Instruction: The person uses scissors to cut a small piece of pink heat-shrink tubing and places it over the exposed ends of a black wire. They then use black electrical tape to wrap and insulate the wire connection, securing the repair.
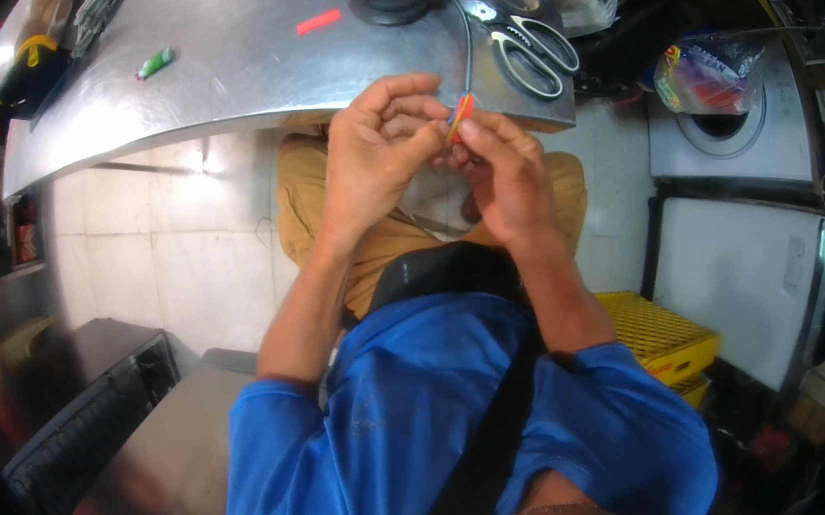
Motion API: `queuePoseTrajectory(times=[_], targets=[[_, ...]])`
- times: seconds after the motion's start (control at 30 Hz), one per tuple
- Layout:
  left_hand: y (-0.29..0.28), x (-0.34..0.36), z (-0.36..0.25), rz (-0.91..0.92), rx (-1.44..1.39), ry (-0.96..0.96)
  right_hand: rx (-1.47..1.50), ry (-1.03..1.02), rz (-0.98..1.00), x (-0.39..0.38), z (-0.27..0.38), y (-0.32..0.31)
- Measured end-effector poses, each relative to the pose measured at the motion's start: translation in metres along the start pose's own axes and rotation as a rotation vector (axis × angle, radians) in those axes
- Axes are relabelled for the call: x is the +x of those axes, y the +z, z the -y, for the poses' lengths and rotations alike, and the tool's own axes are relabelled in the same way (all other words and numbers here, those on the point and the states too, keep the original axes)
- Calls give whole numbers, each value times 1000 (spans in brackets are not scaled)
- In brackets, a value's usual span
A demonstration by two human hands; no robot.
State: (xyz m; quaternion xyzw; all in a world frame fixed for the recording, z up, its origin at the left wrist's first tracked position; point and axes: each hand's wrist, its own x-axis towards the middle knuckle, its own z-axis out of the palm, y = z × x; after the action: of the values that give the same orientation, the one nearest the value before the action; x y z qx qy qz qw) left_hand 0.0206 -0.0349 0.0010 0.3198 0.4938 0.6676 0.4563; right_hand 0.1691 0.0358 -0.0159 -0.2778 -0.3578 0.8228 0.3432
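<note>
Left grip (376, 146) and right grip (506, 162) pinch coloured wires (461, 115), apparently slanting near-left.

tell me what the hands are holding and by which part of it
The left hand and right hand pinch the black cable by the coloured strands at its end; exact contact is partly hidden.

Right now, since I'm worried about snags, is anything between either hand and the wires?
Nothing visible: the left hand and right hand are both at the wires. The scissors lie right of the cable.
</note>
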Motion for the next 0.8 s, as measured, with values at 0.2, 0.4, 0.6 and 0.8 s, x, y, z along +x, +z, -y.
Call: queuePoseTrajectory(times=[0.2, 0.4, 0.6, 0.8], targets=[[-2, -1, -3, -25, 34, 47, -7, 1, 52, -1, 0, -1], [-1, -1, -4, -22, 122, 28, -31, -2, 6, 0, 5, 0], [-4, -9, -3, 62, 152, 45, -39, -51, -3, 0, 6, 6], [-4, -11, 3, 76, 39, 18, -22, -38, 6, 0, 4, 9]])
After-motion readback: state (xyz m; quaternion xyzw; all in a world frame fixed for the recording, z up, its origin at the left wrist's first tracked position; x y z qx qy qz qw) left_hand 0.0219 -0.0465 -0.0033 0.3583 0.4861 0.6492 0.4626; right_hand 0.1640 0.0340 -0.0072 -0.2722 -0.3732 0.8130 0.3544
